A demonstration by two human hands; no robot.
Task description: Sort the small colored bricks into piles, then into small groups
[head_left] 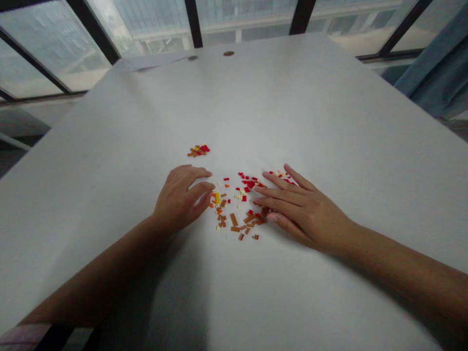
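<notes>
Small building bricks in brown, red, yellow, orange and cream lie scattered between my hands, among them brown bricks [234, 220], red bricks [250, 185] and a yellow brick [217, 198]. My right hand [307, 207] is flat with its fingers spread over the right part of the scatter, hiding some bricks beneath. At the left edge of the scatter, my left hand [183, 195] is curved, thumb and fingers apart, with nothing seen between them. A separate small pile of brown, red and yellow bricks [199, 150] sits just beyond my left hand.
The bricks lie on a large white table [234, 107]. Two round discs, one brown [228, 53] and one greyish [192, 58], are set at its far edge. A flat white sheet [146, 64] is at the far left corner. Windows stand behind, and a blue curtain [435, 68] hangs at right.
</notes>
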